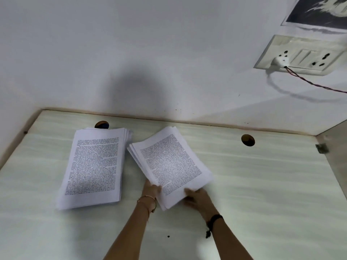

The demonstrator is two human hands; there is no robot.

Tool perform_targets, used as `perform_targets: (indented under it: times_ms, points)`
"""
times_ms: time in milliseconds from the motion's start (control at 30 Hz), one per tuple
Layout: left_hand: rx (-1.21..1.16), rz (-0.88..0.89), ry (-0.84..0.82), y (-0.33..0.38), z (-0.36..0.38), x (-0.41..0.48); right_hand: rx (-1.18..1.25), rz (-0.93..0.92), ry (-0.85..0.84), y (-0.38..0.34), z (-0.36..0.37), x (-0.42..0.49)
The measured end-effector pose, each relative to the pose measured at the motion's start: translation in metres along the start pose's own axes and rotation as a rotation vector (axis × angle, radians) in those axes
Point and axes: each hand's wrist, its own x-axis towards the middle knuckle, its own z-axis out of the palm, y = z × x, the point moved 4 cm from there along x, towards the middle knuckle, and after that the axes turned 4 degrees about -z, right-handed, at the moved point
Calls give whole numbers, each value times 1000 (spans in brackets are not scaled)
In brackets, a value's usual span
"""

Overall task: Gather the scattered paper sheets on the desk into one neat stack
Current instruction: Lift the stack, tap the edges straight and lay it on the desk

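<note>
Head view: pale bench (262, 184) set against a white wall. Left stack (93, 166) of printed sheets lies flat at 9 o'clock of frame centre, text side up, roughly squared, with a few sheets fanned out at its far right corner. Its far edge overlaps a round cable hole (102, 124) at 12 o'clock of the stack. Just beside it, at its 3 o'clock, is a second bundle (169, 162) of printed sheets, rotated so the far end points to about 11 o'clock and the edges are splayed, not squared. The two piles are near each other at the far corners; can't tell if they touch. Left hand (151, 190) grips the bundle's near left edge, fingers closed on the paper, thin bangle (148, 200) on the wrist. Right hand (197, 197) holds the near right corner, fingers curled over the top sheet, dark band (215, 219) on the wrist. Can't tell if the bundle's far end rests on the bench. Small dark speck (168, 236) sits on the bench at 6 o'clock of the bundle, between the forearms. A second hole (247, 140) lies at 2 o'clock of the bundle, well apart. A metal bracket (322, 148) is at the right side panel. On the wall at 2 o'clock is a socket plate (300, 53) with a white plug (279, 61) in it and a twisted wire (315, 84) running off right. A dark print (323, 12) hangs above it.
</note>
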Motion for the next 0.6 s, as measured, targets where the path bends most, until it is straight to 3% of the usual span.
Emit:
perform_targets:
  times_ms: [67,133,267,367,467,600]
  points:
    - [100,-34,11,1,-11,0,2,-82,242,-11,-25,9]
    - [214,-62,59,-5,-28,5,-185,-92,368,-23,-44,13]
    - [281,-29,185,-11,-37,0,-596,-160,275,-42,-39,8]
    - [305,25,188,-12,-28,-3,-1030,-97,4,-31,-14,11]
    - [415,-11,84,-14,-28,2,-1108,-54,-70,-28,-4,12]
    - [512,-95,-162,-12,-37,1,-909,-196,231,-42,-18,18]
